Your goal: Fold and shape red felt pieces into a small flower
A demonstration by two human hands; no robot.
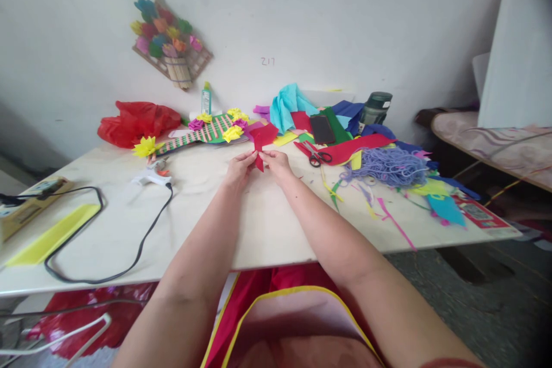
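Observation:
My left hand [240, 169] and my right hand [276, 163] meet over the middle of the white table [267, 224]. Together they pinch a small piece of red paper [261, 142] that stands up between the fingertips, its lower end folded narrow. Both forearms reach in from the bottom of the view. Red-handled scissors [318, 155] lie just right of my right hand. A white glue gun [152, 177] with a black cord [129, 241] rests to the left of my left hand.
Coloured paper sheets and scraps [345, 126], a dark phone [322, 129] and a tangle of purple yarn [388, 165] crowd the right side. A woven green mat with paper flowers [207, 129], a red plastic bag [135, 121], a glue bottle [206, 99] and a yellow strip [52, 236] lie left.

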